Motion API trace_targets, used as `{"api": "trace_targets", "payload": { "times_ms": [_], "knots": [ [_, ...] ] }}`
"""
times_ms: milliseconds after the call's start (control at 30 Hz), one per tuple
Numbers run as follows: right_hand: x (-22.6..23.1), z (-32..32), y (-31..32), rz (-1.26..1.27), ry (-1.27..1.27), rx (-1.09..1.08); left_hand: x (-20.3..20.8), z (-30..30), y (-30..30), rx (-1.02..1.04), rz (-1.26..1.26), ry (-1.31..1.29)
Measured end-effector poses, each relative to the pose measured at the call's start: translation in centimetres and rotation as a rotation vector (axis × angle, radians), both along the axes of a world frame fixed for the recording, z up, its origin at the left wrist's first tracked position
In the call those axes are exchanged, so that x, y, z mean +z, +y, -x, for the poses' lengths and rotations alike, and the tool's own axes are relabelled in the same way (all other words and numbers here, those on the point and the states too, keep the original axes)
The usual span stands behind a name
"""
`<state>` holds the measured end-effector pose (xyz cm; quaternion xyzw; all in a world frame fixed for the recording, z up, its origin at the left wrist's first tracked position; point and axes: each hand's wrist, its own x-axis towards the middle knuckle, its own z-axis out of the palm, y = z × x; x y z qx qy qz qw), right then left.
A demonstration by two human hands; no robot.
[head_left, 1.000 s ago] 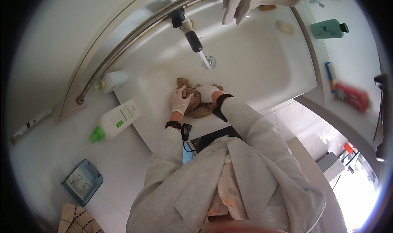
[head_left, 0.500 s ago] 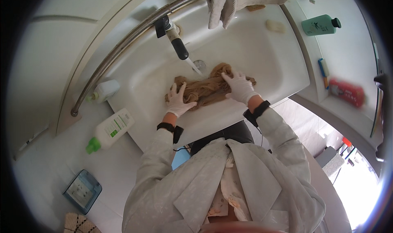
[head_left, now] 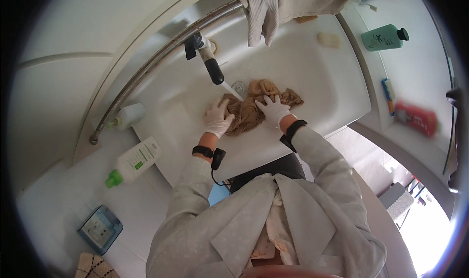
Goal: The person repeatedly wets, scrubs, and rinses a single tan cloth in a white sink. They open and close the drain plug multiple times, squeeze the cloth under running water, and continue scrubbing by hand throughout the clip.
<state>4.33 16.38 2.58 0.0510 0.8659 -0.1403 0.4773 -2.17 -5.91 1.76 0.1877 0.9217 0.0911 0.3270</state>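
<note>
A wet brown cloth (head_left: 248, 116) lies bunched in the white washbasin (head_left: 322, 80), beside the drain (head_left: 239, 88). My left hand (head_left: 218, 118), in a thin white glove, has its fingers curled over the left end of the cloth. On the cloth's right part rests my right hand (head_left: 274, 112), gloved alike, with fingers spread. Water runs from the black-tipped faucet (head_left: 213, 70) onto the cloth between my hands.
A metal rail (head_left: 161, 58) with a hanging beige cloth (head_left: 261, 19) crosses behind the basin. White bottles (head_left: 139, 159) stand left. A soap bar (head_left: 329, 40) sits on the far right rim. The right-hand shelf holds a green bottle (head_left: 385, 38), a brush (head_left: 388, 96) and a red container (head_left: 415, 118).
My hands have come closer together, squeezing the cloth into a shorter bunch. My left hand's fingers have curled in, and my right hand has shifted left.
</note>
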Motion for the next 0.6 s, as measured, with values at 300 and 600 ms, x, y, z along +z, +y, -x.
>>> {"api": "trace_targets", "payload": {
  "times_ms": [300,600],
  "knots": [
    [0.9,-2.5,4.3,0.181,0.33,-0.267,11.6,5.8,3.1,0.1,-0.531,1.02],
    [1.1,-0.3,4.5,0.119,0.305,-0.277,13.2,7.6,4.6,-0.101,-0.431,1.109]
  ]
}}
